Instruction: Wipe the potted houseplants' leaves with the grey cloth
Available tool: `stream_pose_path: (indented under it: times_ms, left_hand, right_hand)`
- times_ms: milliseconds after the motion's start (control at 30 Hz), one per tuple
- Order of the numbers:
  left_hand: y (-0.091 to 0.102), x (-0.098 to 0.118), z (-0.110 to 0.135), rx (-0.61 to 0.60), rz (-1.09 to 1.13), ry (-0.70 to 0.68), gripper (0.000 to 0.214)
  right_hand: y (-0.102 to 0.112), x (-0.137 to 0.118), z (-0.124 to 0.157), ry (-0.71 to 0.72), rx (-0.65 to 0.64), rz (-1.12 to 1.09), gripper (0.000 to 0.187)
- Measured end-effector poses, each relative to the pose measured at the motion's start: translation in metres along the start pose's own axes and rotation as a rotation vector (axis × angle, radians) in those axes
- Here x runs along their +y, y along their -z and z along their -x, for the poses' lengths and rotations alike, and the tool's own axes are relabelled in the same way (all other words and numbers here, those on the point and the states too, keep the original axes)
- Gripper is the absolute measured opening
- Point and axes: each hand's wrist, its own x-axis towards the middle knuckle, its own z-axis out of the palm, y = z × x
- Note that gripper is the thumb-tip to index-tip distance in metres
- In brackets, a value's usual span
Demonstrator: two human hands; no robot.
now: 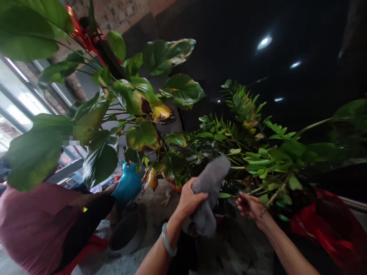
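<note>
My left hand (189, 198), with a pale bangle at the wrist, is closed around a grey cloth (211, 179) that sticks up above the fist and hangs down below it. To the right, my right hand (250, 206) has its fingers pinched together at the end of a narrow green leaf (225, 195). The fingertips are partly blurred. Around both hands grows a low potted plant (263, 162) with many small green leaves, some yellowed; its pot is mostly hidden.
A tall broad-leaved plant (143, 135) with browned leaf edges leans in from the left. A person (40, 225) in a dark pink shirt sits beyond it, near a blue object (129, 183) and a grey basin (126, 231). Red wrapping (323, 225) lies at right, before a dark glossy wall (229, 46).
</note>
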Motion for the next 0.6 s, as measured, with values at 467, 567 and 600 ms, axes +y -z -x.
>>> stream_pose_path:
  times_ms: [467, 567, 600]
  left_hand:
    - [-0.029, 0.026, -0.052, 0.064, -0.073, -0.175, 0.027]
    - [-0.018, 0.010, -0.031, -0.198, -0.171, 0.016, 0.027]
    - [-0.010, 0.010, -0.022, -0.265, -0.138, 0.059, 0.029]
  right_hand:
    - [-0.004, -0.011, 0.005, 0.077, 0.048, 0.004, 0.012]
    - [-0.003, -0.011, 0.008, 0.065, 0.042, 0.004, 0.015]
    - [-0.001, -0.011, 0.009, 0.059, 0.036, 0.005, 0.016]
